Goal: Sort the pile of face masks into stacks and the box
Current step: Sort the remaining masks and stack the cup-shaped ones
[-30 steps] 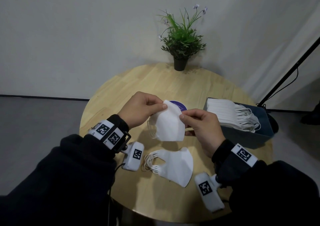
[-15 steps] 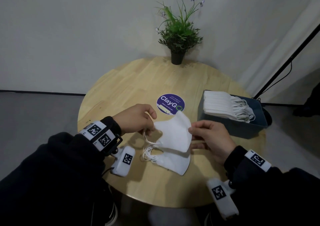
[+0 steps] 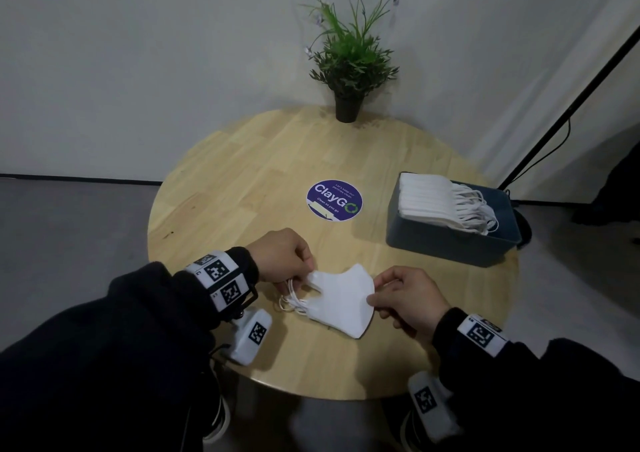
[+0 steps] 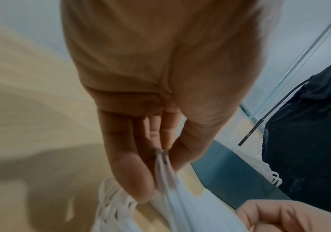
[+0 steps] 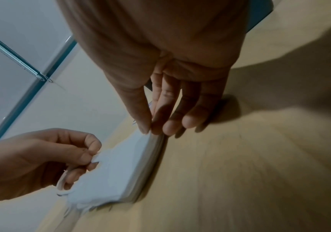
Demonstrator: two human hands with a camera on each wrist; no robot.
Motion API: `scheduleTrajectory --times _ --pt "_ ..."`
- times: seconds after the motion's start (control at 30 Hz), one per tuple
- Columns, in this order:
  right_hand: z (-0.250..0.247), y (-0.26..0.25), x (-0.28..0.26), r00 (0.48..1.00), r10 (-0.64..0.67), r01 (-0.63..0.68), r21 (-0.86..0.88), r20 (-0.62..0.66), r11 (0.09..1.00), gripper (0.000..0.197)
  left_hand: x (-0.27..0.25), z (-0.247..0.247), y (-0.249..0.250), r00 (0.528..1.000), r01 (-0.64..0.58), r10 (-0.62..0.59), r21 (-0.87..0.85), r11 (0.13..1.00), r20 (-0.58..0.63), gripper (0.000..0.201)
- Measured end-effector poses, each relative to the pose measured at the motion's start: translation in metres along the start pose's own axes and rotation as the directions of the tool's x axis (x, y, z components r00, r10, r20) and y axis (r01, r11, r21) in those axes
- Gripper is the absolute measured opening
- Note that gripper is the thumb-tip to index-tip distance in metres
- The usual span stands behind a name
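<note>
Mask held flat over the stack — long axis running hand to hand

The left hand (image 3: pixel 285 255) pinches the mask (image 3: pixel 341 292) at its ear-loop end, the right hand (image 3: pixel 408 297) its opposite edge; the stack (image 3: pixel 349 325) lies directly beneath on the table (image 3: pixel 242 174).

White folded mask (image 3: pixel 341 295) atop small stack; more masks (image 3: pixel 436 202) in grey box (image 3: pixel 450 243).

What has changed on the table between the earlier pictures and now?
Both hands lowered the folded white face mask onto the white mask stack; left hand and right hand keep their pinching grip. The grey box of masks and the potted green plant stayed put.
</note>
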State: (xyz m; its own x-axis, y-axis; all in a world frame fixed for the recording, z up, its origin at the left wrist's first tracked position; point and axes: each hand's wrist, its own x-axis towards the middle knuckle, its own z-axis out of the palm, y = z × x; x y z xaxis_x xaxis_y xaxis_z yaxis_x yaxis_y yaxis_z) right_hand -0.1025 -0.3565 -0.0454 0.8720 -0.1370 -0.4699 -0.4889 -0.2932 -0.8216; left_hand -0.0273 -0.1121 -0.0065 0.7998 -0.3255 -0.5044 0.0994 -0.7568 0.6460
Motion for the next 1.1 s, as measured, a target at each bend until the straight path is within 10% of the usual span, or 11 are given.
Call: scheduleTrajectory --times 0.3,0.43,0.67,0.9,1.1 --pt "0.004 -0.003 0.002 0.999 0.005 -0.008 -0.067 -0.034 0.998 0.026 0.009 -0.005 -0.006 0.996 -0.047 0.062 0.216 0.975 -0.067 0.005" --pt "0.006 -0.006 0.003 0.994 -0.026 0.009 -0.155 -0.109 0.988 0.036 0.01 -0.002 -0.007 0.978 -0.094 0.136 0.242 0.966 -0.16 0.032" --pt "0.019 -0.007 0.006 0.981 -0.191 0.138 -0.643 -0.014 0.754 0.069 0.01 0.046 0.002 0.97 -0.213 0.241 0.585 0.782 0.031 0.085" --pt "0.021 -0.013 0.003 0.982 -0.187 0.176 -0.57 0.039 0.803 0.054 0.009 0.049 0.011 0.987 -0.131 0.16 0.501 0.855 -0.015 0.042" --pt "0.014 -0.018 0.003 0.966 -0.249 0.257 -0.193 0.063 0.947 0.055 0.009 0.042 0.008 0.979 -0.203 0.202 0.278 0.939 0.03 0.059"
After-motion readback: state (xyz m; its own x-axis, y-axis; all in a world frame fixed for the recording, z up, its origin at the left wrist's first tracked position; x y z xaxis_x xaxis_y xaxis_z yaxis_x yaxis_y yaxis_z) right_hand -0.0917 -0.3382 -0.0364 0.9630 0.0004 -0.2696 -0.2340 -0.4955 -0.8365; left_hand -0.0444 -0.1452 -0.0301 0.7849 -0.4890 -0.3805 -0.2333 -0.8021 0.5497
